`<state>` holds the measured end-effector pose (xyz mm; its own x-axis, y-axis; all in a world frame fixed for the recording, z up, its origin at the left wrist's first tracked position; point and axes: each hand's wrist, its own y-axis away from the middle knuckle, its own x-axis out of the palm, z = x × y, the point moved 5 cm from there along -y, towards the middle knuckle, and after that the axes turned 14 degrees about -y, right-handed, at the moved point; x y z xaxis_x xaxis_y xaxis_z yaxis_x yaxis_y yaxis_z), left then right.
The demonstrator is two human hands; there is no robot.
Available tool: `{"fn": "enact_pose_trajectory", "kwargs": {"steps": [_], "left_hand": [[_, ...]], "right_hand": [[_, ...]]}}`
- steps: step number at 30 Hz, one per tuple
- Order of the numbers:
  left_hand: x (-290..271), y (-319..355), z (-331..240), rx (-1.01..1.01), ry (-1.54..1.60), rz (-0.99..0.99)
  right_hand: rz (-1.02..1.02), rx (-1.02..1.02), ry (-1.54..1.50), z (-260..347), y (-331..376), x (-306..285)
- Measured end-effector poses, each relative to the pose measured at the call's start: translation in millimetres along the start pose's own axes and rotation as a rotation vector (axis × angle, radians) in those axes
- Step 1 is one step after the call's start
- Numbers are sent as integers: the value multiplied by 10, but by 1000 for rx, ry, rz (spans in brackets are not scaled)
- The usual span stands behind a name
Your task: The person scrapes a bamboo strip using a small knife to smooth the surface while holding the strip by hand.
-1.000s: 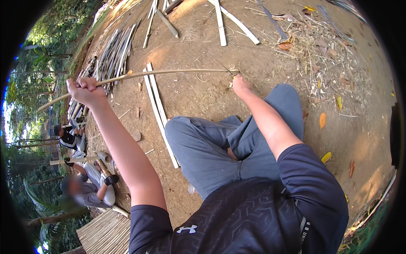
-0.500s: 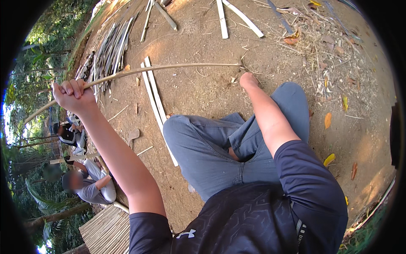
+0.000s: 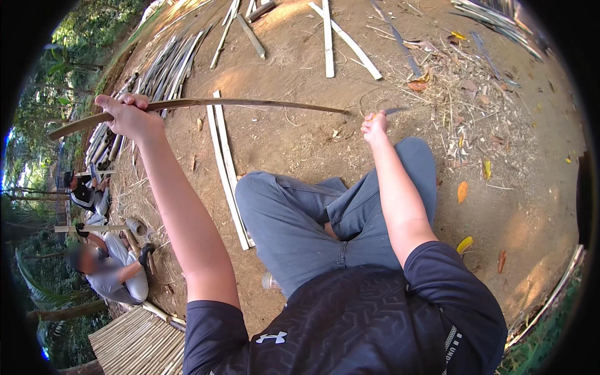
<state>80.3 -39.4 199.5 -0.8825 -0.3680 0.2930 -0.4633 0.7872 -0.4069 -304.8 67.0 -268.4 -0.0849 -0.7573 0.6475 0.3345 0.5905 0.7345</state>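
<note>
My left hand point(image 3: 130, 117) is raised at the left, its fingers wrapped round a long bamboo strip point(image 3: 250, 102). The strip bows slightly across the view, its darker face showing, and its far end tapers off just left of my right hand point(image 3: 375, 127). That right hand is a fist above my bent knee, closed on a knife whose handle it hides. A dark, narrow knife blade point(image 3: 396, 110) sticks out past the fist on the right. Between strip and fist a small gap shows.
Two pale slats point(image 3: 225, 162) lie on the soil beside my knee. Crossed slats point(image 3: 329, 44) and a pile of thin poles point(image 3: 172, 69) lie farther off. Shavings and leaves point(image 3: 459, 119) litter the right. Two people sit at the left, one point(image 3: 119, 269) by a slatted bamboo mat point(image 3: 140, 337).
The strip has turned so its darker, broader face shows. My left hand has shifted up and right with it. My right hand has turned and the knife blade has come into sight.
</note>
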Motion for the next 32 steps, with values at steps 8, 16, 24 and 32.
{"fn": "enact_pose_trajectory", "kwargs": {"steps": [8, 16, 24, 32], "left_hand": [[3, 230, -195, 69, 8, 64], [-115, 125, -527, -16, -17, -97], [-293, 6, -576, 159, -74, -16], [-414, -162, -581, 131, -17, -121]], "right_hand": [[-137, -560, 1140, 701, -190, -3], [53, -375, 2179, 475, -424, 3], [335, -373, 2457, -192, -125, 140], [4, -420, 2103, 18, -185, 194]]}}
